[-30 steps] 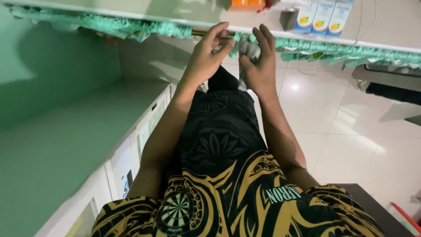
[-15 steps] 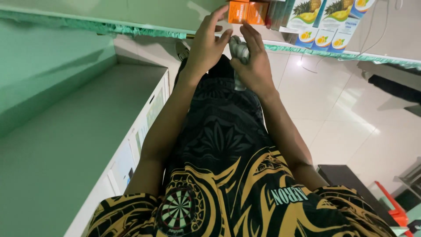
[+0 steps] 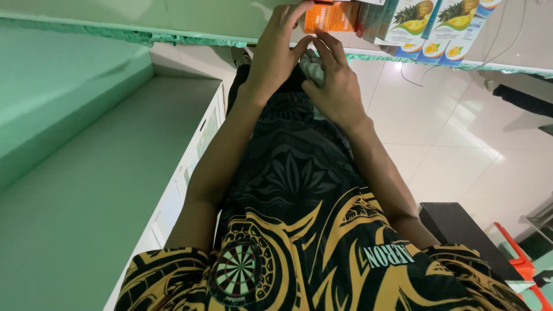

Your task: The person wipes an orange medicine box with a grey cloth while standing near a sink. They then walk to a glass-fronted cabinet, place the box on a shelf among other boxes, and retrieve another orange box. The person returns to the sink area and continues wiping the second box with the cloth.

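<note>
A pale green counter (image 3: 86, 190) runs along the left. The left hand (image 3: 275, 55) reaches up to the shelf edge (image 3: 173, 37), fingers spread and touching the orange box (image 3: 331, 17), its grip open around nothing. Just right, the right hand (image 3: 337, 86) has its grip closed on a crumpled grey cloth (image 3: 314, 66), held between both hands below the shelf. The cloth looks soft, light and limp; bunching it in the palm should hold best. Pineapple-printed cartons (image 3: 443, 23) stand further right.
</note>
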